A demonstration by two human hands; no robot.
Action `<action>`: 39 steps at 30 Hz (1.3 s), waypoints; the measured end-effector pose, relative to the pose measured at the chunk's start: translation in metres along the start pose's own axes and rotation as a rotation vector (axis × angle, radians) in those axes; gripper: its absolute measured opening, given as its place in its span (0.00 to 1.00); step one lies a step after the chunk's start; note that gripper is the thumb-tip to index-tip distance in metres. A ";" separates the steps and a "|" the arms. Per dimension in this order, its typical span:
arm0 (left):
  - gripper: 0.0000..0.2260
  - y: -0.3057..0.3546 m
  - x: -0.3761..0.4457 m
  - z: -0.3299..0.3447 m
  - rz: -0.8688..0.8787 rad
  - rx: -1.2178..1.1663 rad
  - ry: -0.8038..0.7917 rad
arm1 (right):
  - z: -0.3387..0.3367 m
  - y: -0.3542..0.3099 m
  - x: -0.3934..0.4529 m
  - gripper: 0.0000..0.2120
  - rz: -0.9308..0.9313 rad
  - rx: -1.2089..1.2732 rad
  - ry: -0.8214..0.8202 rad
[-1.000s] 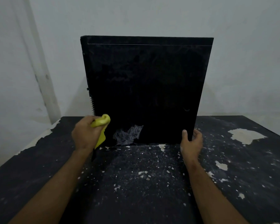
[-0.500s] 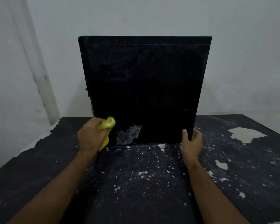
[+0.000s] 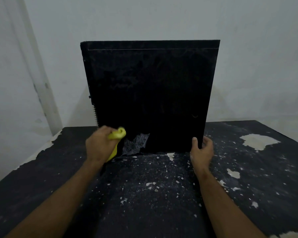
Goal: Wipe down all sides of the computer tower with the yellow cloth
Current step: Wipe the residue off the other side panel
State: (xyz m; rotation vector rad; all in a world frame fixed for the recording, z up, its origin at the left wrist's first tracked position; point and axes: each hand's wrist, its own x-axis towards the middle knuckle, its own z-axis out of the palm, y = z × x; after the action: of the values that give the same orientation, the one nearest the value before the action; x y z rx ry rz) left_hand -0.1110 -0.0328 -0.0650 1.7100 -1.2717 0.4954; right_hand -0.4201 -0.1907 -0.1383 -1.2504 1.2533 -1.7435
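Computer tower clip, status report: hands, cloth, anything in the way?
Left hand grips yellow cloth against computer tower, low left. Right hand holds tower's lower right edge. Nothing blocking; flaking table underneath.

Dim, flat, cool-grey light; no clear source visible. Wall (image 3: pixel 248 48) is the brightest area, evenly lit, no glare. Tower (image 3: pixel 151 93) face nearly pure black, detail crushed apart from faint dust smears and one pale scuffed patch low down. Soft shadow on the wall left of the tower. Left hand (image 3: pixel 100 145) and cloth (image 3: pixel 118 134) smeared by motion blur; right hand (image 3: pixel 200 149) sharp. Tabletop (image 3: pixel 144 194) grainy, darkening toward the lower corners. Wide-angle bowing: tower sides splay upward.
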 end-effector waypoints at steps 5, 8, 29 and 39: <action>0.21 -0.020 -0.016 0.006 0.096 0.069 -0.123 | 0.002 0.001 0.001 0.19 0.003 -0.011 0.004; 0.16 0.012 0.029 -0.011 -0.037 -0.040 0.049 | 0.001 0.003 0.001 0.19 0.004 -0.013 -0.002; 0.18 -0.039 -0.041 0.019 0.204 0.165 -0.142 | 0.002 0.004 0.002 0.18 0.024 -0.003 0.013; 0.10 -0.005 -0.037 0.052 0.359 0.266 -0.345 | 0.004 0.007 0.003 0.18 0.015 -0.023 0.021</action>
State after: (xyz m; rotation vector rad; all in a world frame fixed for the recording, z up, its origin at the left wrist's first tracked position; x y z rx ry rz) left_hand -0.1306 -0.0569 -0.1209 1.8468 -1.8488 0.6187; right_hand -0.4176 -0.1972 -0.1438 -1.2359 1.2952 -1.7396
